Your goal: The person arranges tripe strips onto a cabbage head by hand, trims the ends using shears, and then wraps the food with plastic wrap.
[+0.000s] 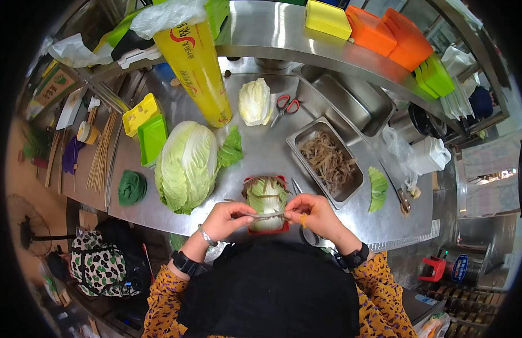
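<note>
My left hand (222, 219) and my right hand (317, 215) each pinch one end of a thin greyish-brown strip (268, 215). The strip is stretched level across the near part of a piece of Chinese cabbage (266, 198). That cabbage sits in a small red tray (284, 227), and more brown strips lie over its far end. To the right, a steel pan (348, 198) holds a heap of similar brown strips (327, 156). A large whole Chinese cabbage (186, 166) lies left of the tray. A pointed metal tool (296, 187) is partly hidden by my right hand.
Red-handled scissors (287, 106) and a pale cabbage heart (255, 101) lie behind. A tall yellow cling-film box (196, 70) leans at back left. A knife (404, 201) and a cabbage leaf (377, 189) lie right. Green tray (153, 139) and green cloth (132, 187) are left.
</note>
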A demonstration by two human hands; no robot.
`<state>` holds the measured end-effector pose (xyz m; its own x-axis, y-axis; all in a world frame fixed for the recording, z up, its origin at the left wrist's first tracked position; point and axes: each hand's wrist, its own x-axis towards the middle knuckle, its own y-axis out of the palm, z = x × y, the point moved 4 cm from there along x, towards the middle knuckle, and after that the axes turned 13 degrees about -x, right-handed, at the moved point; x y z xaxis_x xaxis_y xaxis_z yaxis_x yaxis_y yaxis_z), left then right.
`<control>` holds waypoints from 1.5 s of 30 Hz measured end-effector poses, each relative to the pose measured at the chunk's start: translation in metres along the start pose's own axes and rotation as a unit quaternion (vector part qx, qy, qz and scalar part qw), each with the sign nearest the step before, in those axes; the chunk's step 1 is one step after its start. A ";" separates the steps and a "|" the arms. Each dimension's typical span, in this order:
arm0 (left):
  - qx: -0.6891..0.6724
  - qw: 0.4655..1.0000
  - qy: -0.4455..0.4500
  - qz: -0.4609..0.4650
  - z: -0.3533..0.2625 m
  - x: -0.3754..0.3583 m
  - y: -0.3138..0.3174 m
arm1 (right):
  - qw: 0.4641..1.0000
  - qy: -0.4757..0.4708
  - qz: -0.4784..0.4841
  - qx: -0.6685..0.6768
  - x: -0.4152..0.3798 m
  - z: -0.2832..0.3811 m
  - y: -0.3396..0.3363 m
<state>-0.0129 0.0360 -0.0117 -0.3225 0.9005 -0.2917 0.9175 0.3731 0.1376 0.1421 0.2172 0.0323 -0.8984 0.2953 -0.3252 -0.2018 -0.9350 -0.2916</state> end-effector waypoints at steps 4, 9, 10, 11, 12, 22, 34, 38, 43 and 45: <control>-0.005 1.000 0.011 -0.020 0.010 0.014 0.003 | 0.999 0.007 -0.030 0.026 0.013 -0.031 0.003; 0.108 0.977 0.121 -0.140 0.007 0.041 0.000 | 0.995 0.015 -0.095 -0.008 0.046 -0.066 0.005; 0.109 0.977 0.120 -0.140 0.007 0.044 0.000 | 0.994 0.008 -0.112 0.015 0.050 -0.065 0.004; 0.100 0.970 0.142 -0.171 0.006 0.047 -0.002 | 0.991 0.001 -0.128 0.037 0.054 -0.064 0.003; 0.092 0.961 0.164 -0.201 0.005 0.050 -0.005 | 0.991 0.003 -0.129 0.038 0.058 -0.064 0.004; 0.166 0.936 0.160 -0.267 0.021 0.063 -0.012 | 0.966 -0.041 -0.231 -0.111 0.081 -0.066 0.009; 0.227 0.918 0.214 -0.244 -0.002 0.046 -0.007 | 0.921 -0.095 -0.316 -0.204 0.039 -0.052 -0.060; 0.220 0.920 0.209 -0.249 -0.005 0.035 -0.006 | 0.881 -0.057 -0.370 -0.290 0.044 -0.071 -0.107; 0.221 0.915 0.217 -0.256 -0.009 0.026 0.000 | 0.820 -0.075 -0.353 -0.444 0.065 -0.079 -0.124; 0.209 0.920 0.202 -0.262 -0.011 0.022 0.000 | 0.831 -0.084 -0.331 -0.439 0.064 -0.078 -0.133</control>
<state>-0.0227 0.0584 -0.0075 -0.7283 0.6630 0.1734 0.5943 0.7370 -0.3218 0.1415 0.3758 -0.0201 -0.7603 0.5877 0.2765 -0.3773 -0.0532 -0.9246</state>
